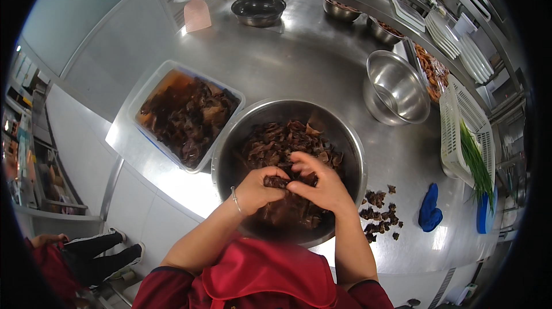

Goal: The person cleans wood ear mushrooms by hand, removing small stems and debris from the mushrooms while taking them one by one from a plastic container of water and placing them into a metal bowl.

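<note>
Over a large stainless steel bowl (358, 153), both hands meet at a piece of dark brown wood ear fungus (274, 182). My left hand (258, 190) pinches that piece between thumb and fingers. Close against it is my right hand (322, 186), its thumb at the end of the piece and its fingers curved above. Whether the right hand grips fungus of its own is hidden. Soaked wood ear fungus (276, 141) heaps up at the bowl's far side, with brownish liquid nearer me. A clear plastic tub (239, 97) at the left holds more fungus in brown water.
Small fungus scraps (379, 218) and a blue cloth (430, 210) lie right of the bowl on the steel table (302, 63). Beyond stand a steel bowl (394, 89) and a white basket (453, 106) with green stalks (474, 158). Another person (82, 253) stands at lower left.
</note>
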Motion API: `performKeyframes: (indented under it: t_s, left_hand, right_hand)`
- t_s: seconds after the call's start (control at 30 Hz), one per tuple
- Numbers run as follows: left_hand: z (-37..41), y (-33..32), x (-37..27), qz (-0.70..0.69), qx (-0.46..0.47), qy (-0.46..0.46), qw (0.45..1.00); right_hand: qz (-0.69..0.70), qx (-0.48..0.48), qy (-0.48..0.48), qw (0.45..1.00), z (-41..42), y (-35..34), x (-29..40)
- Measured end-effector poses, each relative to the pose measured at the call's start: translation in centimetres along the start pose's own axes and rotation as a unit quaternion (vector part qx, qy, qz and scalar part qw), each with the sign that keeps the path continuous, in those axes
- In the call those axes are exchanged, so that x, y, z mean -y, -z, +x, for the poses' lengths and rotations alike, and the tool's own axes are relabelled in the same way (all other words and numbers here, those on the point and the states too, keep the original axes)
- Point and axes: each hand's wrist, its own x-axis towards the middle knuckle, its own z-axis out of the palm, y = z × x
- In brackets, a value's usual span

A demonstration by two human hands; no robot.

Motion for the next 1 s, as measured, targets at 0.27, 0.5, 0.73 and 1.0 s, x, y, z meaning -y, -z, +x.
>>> performKeyframes:
  t_s: [0.27,0.5,0.73,1.0]
  left_hand:
    - [-1.0,-0.6,-2.5,0.36,-0.097,-0.074,0.925]
    - [-1.3,-1.6,-2.9,0.378,-0.126,-0.132,0.908]
    - [-1.7,-2.1,-2.6,0.356,-0.183,-0.262,0.878]
    - [-0.8,2.1,-1.9,0.168,-0.16,-0.223,0.947]
  right_hand:
    - [-0.071,0.047,-0.001,0.996,0.6,-0.7,1.3]
    - [0.016,-0.065,-0.053,0.996,0.4,-1.9,-0.8]
    - [0.173,-0.298,-0.125,0.93,0.9,-0.8,-4.4]
    - [0.211,-0.351,-0.088,0.908,-1.0,2.9,-5.3]
